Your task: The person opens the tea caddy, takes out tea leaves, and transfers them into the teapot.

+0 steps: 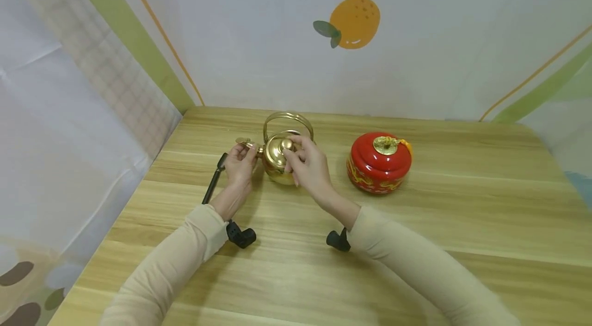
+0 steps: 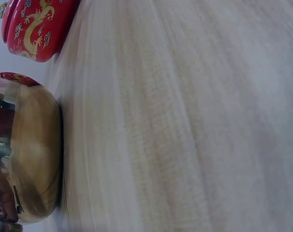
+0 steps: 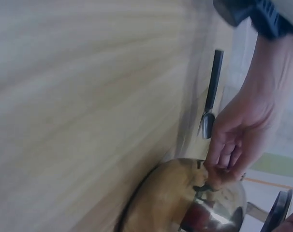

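Observation:
A shiny gold teapot (image 1: pixel 279 171) with an arched top handle stands on the table, its spout pointing left. My left hand (image 1: pixel 240 164) pinches the spout, whose gold tip (image 1: pixel 242 140) shows past the fingers. With thumb and fingertips my right hand (image 1: pixel 311 166) holds the round knob of the teapot's lid (image 1: pixel 274 147). In the right wrist view the lid's dark edge (image 3: pixel 278 211) shows beside the pot; whether it is lifted I cannot tell. The left wrist view shows the pot's side (image 2: pixel 37 150), but the left hand only as a reflection.
A red lidded jar (image 1: pixel 379 166) with gold dragons and a yellow tassel stands right of the teapot. A black-handled scoop-like tool (image 1: pixel 213 185) lies by the left hand. Black wrist devices (image 1: pixel 240 236) sit at both cuffs. A printed cloth (image 1: pixel 259 58) hangs behind the table.

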`<state>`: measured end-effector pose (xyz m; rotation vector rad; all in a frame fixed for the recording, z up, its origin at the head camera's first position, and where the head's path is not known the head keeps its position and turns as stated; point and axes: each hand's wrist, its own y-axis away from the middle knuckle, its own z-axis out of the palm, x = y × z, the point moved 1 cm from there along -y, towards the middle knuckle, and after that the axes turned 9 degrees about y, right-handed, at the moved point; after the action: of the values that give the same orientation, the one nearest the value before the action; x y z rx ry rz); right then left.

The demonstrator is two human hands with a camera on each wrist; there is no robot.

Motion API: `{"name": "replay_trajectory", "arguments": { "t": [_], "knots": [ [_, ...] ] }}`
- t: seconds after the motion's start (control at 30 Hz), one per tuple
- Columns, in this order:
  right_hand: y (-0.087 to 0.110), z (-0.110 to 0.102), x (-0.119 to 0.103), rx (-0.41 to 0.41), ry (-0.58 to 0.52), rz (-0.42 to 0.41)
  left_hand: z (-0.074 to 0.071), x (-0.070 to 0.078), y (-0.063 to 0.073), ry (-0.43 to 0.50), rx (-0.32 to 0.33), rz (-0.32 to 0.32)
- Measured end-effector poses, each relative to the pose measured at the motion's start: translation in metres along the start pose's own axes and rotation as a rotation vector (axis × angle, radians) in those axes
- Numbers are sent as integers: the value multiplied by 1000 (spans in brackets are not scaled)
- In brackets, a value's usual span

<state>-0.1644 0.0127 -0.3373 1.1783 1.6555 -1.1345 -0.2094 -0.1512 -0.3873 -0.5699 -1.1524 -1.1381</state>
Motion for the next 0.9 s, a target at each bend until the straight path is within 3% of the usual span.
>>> {"name": "replay_trajectory", "arguments": {
  "t": [0.2,0.47,0.6,0.9],
  "knots": [
    [24,-10,10,-73,15,39,0,-1,0,-11,2,4],
    [52,-24,30,-245,149,83,0,-1,-2,18,15,2],
    [57,-27,37,-308,210,74,0,-1,-1,19,18,0],
    [60,-29,46,-411,229,128,0,0,-1,18,18,-22]
  ]
}}
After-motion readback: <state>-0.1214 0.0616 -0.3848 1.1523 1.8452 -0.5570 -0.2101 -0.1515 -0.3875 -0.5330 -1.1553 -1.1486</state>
